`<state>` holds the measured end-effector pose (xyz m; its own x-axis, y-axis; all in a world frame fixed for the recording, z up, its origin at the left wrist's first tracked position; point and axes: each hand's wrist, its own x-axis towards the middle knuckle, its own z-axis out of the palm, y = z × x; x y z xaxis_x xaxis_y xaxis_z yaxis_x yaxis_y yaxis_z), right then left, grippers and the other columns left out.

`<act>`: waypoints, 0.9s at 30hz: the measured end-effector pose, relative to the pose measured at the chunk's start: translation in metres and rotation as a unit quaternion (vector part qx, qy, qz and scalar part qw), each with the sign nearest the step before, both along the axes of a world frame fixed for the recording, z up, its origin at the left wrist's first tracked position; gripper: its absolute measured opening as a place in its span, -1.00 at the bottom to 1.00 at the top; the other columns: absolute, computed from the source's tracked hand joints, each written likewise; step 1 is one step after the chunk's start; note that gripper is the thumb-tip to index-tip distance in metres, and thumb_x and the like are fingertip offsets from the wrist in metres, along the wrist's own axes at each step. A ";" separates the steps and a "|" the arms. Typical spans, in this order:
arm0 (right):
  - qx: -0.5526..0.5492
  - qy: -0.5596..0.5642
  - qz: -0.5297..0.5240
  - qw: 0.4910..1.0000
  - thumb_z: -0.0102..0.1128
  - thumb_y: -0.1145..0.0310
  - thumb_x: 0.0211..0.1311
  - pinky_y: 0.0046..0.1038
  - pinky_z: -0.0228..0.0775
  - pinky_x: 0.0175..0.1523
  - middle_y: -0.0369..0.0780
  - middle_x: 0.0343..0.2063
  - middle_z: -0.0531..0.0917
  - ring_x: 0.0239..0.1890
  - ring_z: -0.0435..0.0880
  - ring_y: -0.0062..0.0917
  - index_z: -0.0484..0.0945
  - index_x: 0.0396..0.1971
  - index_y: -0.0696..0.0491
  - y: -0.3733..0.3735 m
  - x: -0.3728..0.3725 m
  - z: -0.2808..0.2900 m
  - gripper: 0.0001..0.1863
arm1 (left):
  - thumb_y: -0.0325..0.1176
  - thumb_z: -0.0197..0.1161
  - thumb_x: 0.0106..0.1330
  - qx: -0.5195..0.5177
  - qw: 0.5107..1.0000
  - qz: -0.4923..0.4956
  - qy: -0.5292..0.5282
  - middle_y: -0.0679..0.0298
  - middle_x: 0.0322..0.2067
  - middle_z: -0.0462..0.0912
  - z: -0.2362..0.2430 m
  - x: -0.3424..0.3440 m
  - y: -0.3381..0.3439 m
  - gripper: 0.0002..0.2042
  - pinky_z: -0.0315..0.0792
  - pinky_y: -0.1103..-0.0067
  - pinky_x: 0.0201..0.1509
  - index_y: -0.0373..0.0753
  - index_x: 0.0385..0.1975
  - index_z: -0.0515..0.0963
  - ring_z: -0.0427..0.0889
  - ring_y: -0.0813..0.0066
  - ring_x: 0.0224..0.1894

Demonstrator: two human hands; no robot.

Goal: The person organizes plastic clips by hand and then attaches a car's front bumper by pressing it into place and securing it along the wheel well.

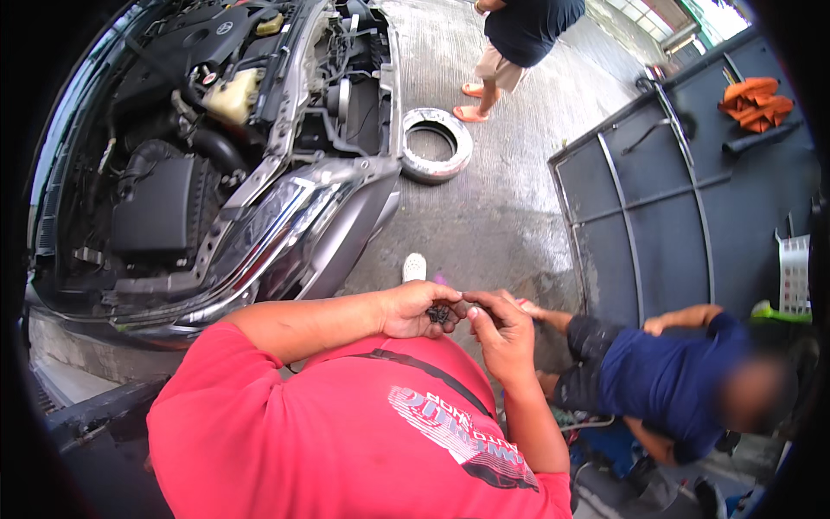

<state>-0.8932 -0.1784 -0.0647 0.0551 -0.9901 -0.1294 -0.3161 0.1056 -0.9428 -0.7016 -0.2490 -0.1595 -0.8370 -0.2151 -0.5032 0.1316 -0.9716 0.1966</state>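
In front of my red shirt both hands are raised close together. My left hand (413, 310) is cupped, fingers curled around several small dark pieces (438, 314) that look like clips or bolts; their exact kind is too small to tell. The right hand (505, 336) is closed in a pinch beside it, its fingertips near the left hand's fingers. Whatever the right fingers hold, if anything, is too small to make out. To my left stands a car with its engine bay (173, 164) exposed and its dark grey bumper (337, 229) nearest to me.
A tyre (435, 145) lies on the concrete floor (510, 203) ahead. Beyond it stands a person (519, 43) in orange sandals. At right, someone in a dark blue shirt (666, 372) sits near a dark metal panel (666, 190). An orange cloth (755, 104) and white basket (794, 275) are there.
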 end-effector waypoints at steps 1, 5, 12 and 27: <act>-0.016 0.020 -0.005 1.000 0.26 0.57 0.44 -0.63 0.50 -0.34 -0.27 -0.16 0.72 -0.37 0.67 -0.70 0.72 0.01 0.22 -0.028 -0.022 -0.005 -0.78 | -0.19 0.21 0.58 0.007 1.000 -0.006 -0.021 0.34 -0.42 0.55 -0.005 -0.015 -0.028 -0.73 0.31 0.66 -0.54 -0.31 -0.12 0.64 0.52 0.56 -0.43; 0.012 -0.039 -0.065 0.997 0.30 0.58 0.39 -0.63 0.47 -0.35 -0.29 -0.29 0.70 -0.40 0.64 -0.72 0.72 0.01 0.21 -0.140 -0.097 -0.025 -0.77 | -0.16 0.21 0.60 -0.060 0.995 -0.004 -0.076 0.48 -0.50 0.33 -0.008 -0.055 -0.128 -0.69 0.07 0.74 -0.65 -0.34 -0.05 0.62 0.28 0.73 -0.54; 0.095 -0.075 -0.012 0.993 0.39 0.61 0.32 -0.61 0.53 -0.28 -0.30 -0.33 0.71 -0.39 0.66 -0.71 0.65 -0.08 0.20 -0.285 -0.147 -0.046 -0.80 | -0.23 0.25 0.57 -0.090 0.985 0.106 -0.098 0.49 -0.50 0.31 -0.001 -0.059 -0.219 -0.72 0.03 0.72 -0.63 -0.34 0.03 0.61 0.20 0.77 -0.61; -0.020 0.122 0.548 0.828 0.43 0.47 0.21 -0.38 0.59 -0.20 -0.11 -0.37 0.75 -0.36 0.78 -0.44 0.72 -0.13 0.13 -0.529 -0.035 -0.138 -0.77 | -0.25 0.29 0.55 0.046 0.783 0.552 -0.283 0.54 -0.55 0.34 -0.069 -0.112 -0.161 -0.77 0.04 0.72 -0.59 -0.29 -0.02 0.63 0.19 0.81 -0.63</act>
